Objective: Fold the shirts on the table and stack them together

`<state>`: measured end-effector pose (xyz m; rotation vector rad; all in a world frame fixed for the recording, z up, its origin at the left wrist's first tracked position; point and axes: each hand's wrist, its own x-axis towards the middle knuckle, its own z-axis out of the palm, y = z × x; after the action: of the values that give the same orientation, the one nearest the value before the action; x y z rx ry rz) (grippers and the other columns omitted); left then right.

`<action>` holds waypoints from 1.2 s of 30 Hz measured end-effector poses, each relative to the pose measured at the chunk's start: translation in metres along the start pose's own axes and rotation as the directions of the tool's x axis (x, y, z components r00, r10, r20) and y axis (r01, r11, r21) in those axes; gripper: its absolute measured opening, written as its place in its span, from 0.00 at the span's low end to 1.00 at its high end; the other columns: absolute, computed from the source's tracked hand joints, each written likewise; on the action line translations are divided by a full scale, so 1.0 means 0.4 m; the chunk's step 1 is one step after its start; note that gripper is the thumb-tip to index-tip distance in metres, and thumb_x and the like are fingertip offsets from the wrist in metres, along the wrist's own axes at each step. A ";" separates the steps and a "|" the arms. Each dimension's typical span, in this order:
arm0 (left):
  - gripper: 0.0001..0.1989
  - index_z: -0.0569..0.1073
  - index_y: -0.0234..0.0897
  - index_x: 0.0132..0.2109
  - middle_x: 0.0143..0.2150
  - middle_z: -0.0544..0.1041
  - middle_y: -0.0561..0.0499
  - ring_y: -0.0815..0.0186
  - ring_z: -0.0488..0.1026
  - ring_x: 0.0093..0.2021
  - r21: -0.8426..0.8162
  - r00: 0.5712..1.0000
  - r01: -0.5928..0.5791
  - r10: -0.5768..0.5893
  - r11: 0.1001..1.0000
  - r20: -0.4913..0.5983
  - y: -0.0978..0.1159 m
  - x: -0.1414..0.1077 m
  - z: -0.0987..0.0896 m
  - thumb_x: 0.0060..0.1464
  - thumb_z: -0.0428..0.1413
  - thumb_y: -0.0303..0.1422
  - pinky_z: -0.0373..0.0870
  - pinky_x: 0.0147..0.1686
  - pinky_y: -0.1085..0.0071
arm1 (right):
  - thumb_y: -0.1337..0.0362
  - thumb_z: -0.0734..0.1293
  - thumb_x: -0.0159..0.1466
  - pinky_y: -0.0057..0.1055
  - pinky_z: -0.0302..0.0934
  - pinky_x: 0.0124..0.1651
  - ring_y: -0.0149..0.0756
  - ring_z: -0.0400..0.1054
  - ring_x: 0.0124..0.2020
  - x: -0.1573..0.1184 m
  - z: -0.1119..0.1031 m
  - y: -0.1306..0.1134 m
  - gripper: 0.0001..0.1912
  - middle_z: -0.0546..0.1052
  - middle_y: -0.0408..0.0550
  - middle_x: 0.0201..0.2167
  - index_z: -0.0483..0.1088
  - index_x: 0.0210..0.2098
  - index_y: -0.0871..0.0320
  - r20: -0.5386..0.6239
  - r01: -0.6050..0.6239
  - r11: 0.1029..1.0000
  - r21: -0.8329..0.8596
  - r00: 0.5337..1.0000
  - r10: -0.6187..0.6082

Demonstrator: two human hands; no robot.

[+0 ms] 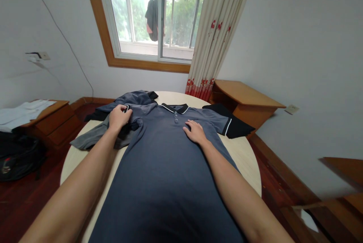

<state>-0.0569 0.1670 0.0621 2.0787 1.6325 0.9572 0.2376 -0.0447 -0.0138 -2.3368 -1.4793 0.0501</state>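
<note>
A dark blue-grey polo shirt (167,159) lies spread front side up on a round pale table (252,159), its collar (173,109) at the far side and its hem toward me. My left hand (119,117) is closed on the cuff of the left-hand sleeve, where a bit of black and white trim shows at the fingers. My right hand (195,131) lies flat on the shirt's chest, right of the button placket, with fingers stretched out. The right-hand sleeve (219,120) is spread outward, its black cuff with a white stripe showing.
Crumpled dark clothes (121,99) and a grey garment (92,137) lie on the table's left side. Folded black cloth (241,125) sits under the right-hand sleeve. A wooden desk (246,93) stands behind right, a wooden cabinet (56,122) and black bag (21,154) at left.
</note>
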 end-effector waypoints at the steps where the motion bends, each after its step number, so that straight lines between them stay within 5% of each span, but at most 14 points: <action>1: 0.15 0.76 0.38 0.46 0.46 0.81 0.44 0.54 0.76 0.48 0.009 0.999 -0.027 0.027 1.000 -0.019 0.021 0.000 -0.002 0.52 0.56 0.38 0.70 0.47 0.63 | 0.53 0.59 0.71 0.46 0.42 0.72 0.43 0.53 0.71 0.000 0.000 0.001 0.25 0.63 0.52 0.69 0.67 0.64 0.55 -0.004 0.004 1.000 0.001 1.000 -0.004; 4: 0.16 0.73 0.37 0.50 0.49 0.80 0.43 0.55 0.76 0.50 0.018 0.985 -0.170 0.171 0.985 -0.030 0.099 -0.021 -0.005 0.56 0.54 0.37 0.70 0.50 0.63 | 0.53 0.59 0.71 0.46 0.43 0.71 0.43 0.53 0.71 -0.001 -0.001 0.001 0.25 0.63 0.51 0.69 0.67 0.63 0.55 -0.009 0.008 1.000 0.006 1.000 -0.008; 7: 0.17 0.73 0.39 0.51 0.55 0.78 0.45 0.55 0.74 0.54 -0.010 0.906 -0.414 0.413 0.910 0.095 0.168 -0.063 0.008 0.61 0.52 0.42 0.68 0.54 0.63 | 0.53 0.60 0.71 0.45 0.43 0.71 0.43 0.53 0.71 -0.003 -0.004 0.001 0.25 0.63 0.51 0.69 0.67 0.63 0.54 -0.006 0.009 1.000 0.012 1.000 -0.009; 10: 0.17 0.75 0.40 0.47 0.57 0.77 0.46 0.56 0.73 0.56 0.014 0.849 -0.509 0.499 0.861 0.177 0.191 -0.086 0.043 0.64 0.48 0.44 0.68 0.55 0.63 | 0.53 0.60 0.71 0.45 0.42 0.72 0.43 0.53 0.71 -0.005 -0.007 0.000 0.25 0.63 0.51 0.69 0.67 0.63 0.55 -0.006 0.017 1.000 0.020 1.000 -0.016; 15: 0.18 0.78 0.36 0.49 0.53 0.78 0.40 0.50 0.74 0.54 0.288 0.863 -0.483 0.394 0.827 0.316 0.161 -0.044 0.122 0.61 0.51 0.41 0.71 0.52 0.60 | 0.54 0.60 0.71 0.45 0.42 0.72 0.43 0.53 0.71 -0.005 -0.007 0.002 0.24 0.64 0.51 0.69 0.68 0.63 0.56 -0.011 0.019 0.999 0.034 1.000 -0.019; 20: 0.28 0.78 0.33 0.51 0.55 0.77 0.34 0.43 0.75 0.54 0.435 0.907 -0.356 0.196 0.827 0.372 0.169 0.013 0.173 0.58 0.53 0.52 0.73 0.50 0.56 | 0.54 0.61 0.70 0.48 0.41 0.72 0.44 0.52 0.71 -0.005 -0.007 0.004 0.24 0.63 0.52 0.69 0.68 0.63 0.56 -0.007 0.021 0.998 0.062 1.000 -0.021; 24: 0.27 0.79 0.33 0.50 0.55 0.78 0.33 0.43 0.75 0.55 0.422 0.923 -0.197 0.022 0.885 0.385 0.198 0.052 0.206 0.57 0.55 0.51 0.73 0.50 0.56 | 0.55 0.61 0.70 0.48 0.41 0.72 0.44 0.53 0.71 -0.007 -0.008 0.003 0.24 0.64 0.53 0.68 0.68 0.62 0.57 -0.018 0.026 0.997 0.074 1.000 -0.025; 36: 0.19 0.76 0.36 0.56 0.59 0.76 0.35 0.44 0.73 0.58 0.292 0.977 -0.054 -0.011 0.955 0.215 0.170 0.205 0.211 0.61 0.55 0.38 0.72 0.53 0.53 | 0.56 0.61 0.71 0.47 0.41 0.72 0.44 0.53 0.71 -0.015 -0.020 -0.002 0.23 0.64 0.53 0.68 0.69 0.62 0.58 -0.020 0.034 0.996 0.088 0.999 -0.032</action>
<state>0.0591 0.2372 0.0685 2.3036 1.7268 0.4924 0.2359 -0.0519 -0.0072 -2.2364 -1.4761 0.0824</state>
